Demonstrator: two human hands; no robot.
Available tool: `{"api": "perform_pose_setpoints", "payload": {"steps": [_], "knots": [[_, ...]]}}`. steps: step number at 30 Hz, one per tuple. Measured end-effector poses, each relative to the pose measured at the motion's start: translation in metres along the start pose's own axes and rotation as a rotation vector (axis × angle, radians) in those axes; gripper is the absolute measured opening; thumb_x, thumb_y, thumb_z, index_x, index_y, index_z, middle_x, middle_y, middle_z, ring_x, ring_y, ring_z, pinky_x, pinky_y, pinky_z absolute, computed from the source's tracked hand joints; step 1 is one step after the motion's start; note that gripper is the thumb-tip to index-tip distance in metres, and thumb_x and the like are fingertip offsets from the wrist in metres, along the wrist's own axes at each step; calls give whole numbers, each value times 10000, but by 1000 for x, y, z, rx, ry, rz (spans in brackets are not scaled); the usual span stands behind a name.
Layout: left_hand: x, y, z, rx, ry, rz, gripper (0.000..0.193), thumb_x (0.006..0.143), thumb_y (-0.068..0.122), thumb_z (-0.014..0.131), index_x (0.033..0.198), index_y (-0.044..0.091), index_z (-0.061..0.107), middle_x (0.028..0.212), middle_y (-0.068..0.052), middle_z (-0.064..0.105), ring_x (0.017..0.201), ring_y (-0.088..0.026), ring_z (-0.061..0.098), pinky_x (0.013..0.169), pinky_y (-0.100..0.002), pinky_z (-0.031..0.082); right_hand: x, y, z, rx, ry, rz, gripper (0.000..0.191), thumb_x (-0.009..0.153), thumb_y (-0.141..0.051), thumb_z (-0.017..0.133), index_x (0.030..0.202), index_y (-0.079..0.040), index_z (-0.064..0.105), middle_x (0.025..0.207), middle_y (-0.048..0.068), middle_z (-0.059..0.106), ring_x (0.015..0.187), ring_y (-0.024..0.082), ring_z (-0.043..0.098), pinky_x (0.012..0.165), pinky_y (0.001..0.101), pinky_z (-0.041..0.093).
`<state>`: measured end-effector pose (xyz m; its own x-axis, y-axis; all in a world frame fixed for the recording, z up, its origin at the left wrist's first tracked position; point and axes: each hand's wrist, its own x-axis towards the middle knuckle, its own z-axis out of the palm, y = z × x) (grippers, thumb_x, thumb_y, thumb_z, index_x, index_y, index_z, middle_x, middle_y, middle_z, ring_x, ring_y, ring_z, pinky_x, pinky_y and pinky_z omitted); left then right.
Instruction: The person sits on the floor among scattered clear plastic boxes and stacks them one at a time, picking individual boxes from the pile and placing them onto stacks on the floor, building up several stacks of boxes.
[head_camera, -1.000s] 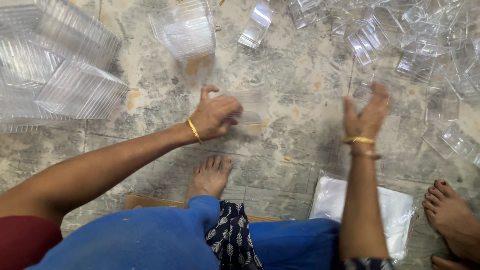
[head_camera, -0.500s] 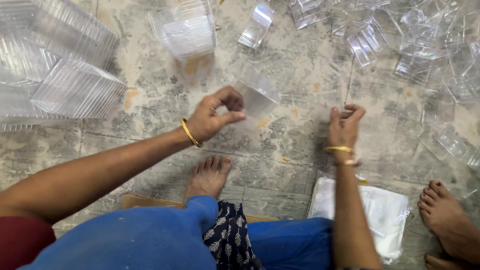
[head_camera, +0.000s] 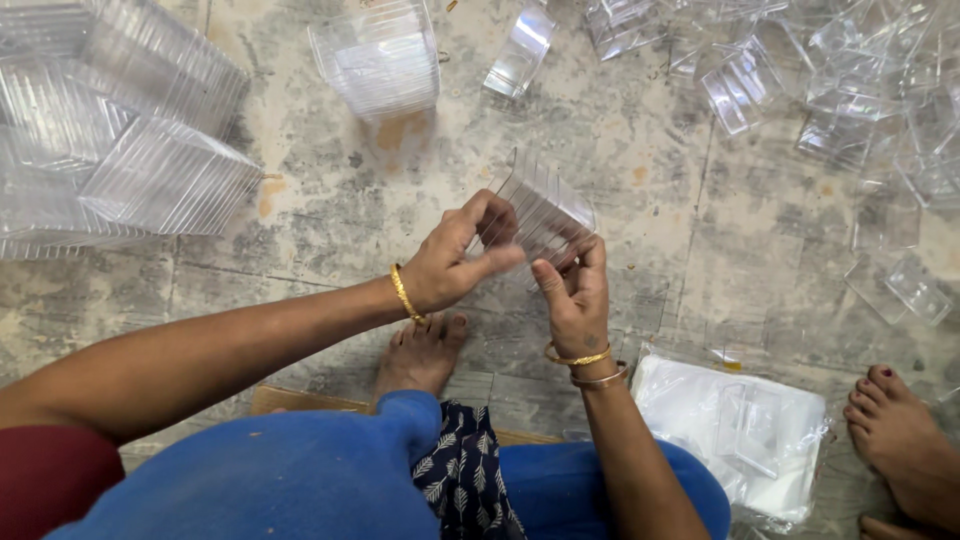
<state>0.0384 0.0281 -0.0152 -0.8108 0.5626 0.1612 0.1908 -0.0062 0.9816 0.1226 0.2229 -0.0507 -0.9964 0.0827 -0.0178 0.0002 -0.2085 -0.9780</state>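
Far to the left of the left hand (head_camera: 455, 262), stacks of ribbed clear containers (head_camera: 120, 150) lay on the concrete floor (head_camera: 300, 200). Above that hand, well apart, stood another stack of clear boxes (head_camera: 378, 58). The left hand, with a gold bangle at its wrist, pinched the near left edge of a clear ribbed plastic box (head_camera: 545, 210) between thumb and fingers. The box sat tilted between both hands, just above them. The right hand (head_camera: 575, 300), wearing two bangles, gripped the box's lower right side with fingers curled. Below and right of it lay a white plastic bag (head_camera: 735, 425); beyond, up to the right, loose clear box pieces (head_camera: 850, 90) were scattered.
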Motion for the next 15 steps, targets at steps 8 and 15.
{"api": "perform_pose_setpoints", "payload": {"steps": [8,15], "knots": [[-7,-28,-39,1029,-19,320,230,900,117,722,1109,145,630,992,-8,687,918,-159,650,1093,-512,334,33,-14,-35,-720,-107,-134,397,966,-178,725,1282,-34,534,1504,182,483,1346,265,513,1103,354,491],[-37,-32,-78,1294,-222,205,232,826,196,743,1045,149,685,917,-10,642,933,-180,646,1090,-608,279,144,-56,-207,-1416,260,-273,553,930,-247,856,1295,-23,507,1368,202,506,1346,355,466,1211,506,361]]}}
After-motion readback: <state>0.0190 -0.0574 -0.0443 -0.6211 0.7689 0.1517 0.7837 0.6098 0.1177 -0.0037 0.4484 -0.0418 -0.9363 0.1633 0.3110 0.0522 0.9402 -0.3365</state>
